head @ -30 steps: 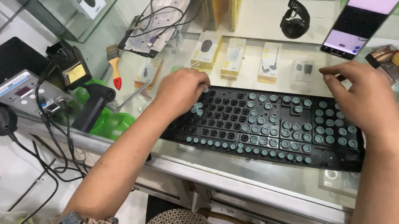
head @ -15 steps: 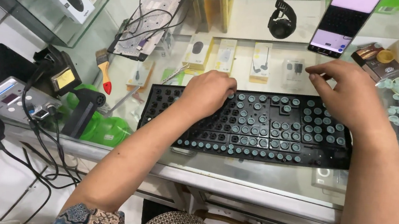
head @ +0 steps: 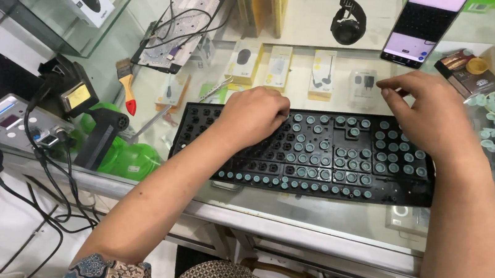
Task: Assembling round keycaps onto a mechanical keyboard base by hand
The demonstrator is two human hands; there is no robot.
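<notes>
**Both hands on a stripped keyboard**

Where the glass counter [head: 313,218] runs across the view, a black keyboard frame [head: 305,152] lies flat along its near edge, keycaps off, rows of small grey-green rubber domes [head: 344,162] showing over its middle and right part. Left hand [head: 252,121] rests on the frame's upper left-centre, fingers curled down onto the sockets; whether it pinches anything cannot be told. Right hand [head: 433,117] sits over the frame's upper right corner, fingers loosely spread and bent, gripping nothing visible. Loose domes [head: 488,123] scattered just right of it. A phone [head: 422,25] leans beyond. Left of the frame: a small brush [head: 126,85] and a soldering station [head: 13,121].
</notes>
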